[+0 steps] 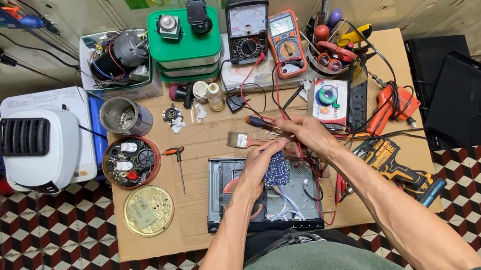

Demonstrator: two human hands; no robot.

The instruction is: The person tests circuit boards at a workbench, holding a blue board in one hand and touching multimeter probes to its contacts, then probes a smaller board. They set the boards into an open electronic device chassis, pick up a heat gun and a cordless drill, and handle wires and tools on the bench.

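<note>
Above 1 opened player (247, 209): 2 hands, left hand (257, 166), right hand (308, 133), each grip pinching 1 blue board (275, 170).

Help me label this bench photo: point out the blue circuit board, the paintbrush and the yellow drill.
blue circuit board (275, 170), head view, lower face.
paintbrush (239, 140), head view, bristles.
yellow drill (389, 158), head view, body.

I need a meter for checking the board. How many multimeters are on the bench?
2. A black analog multimeter stands at the back centre by the green containers; an orange-cased digital multimeter stands just right of it. More may be hidden in the clutter.
</note>
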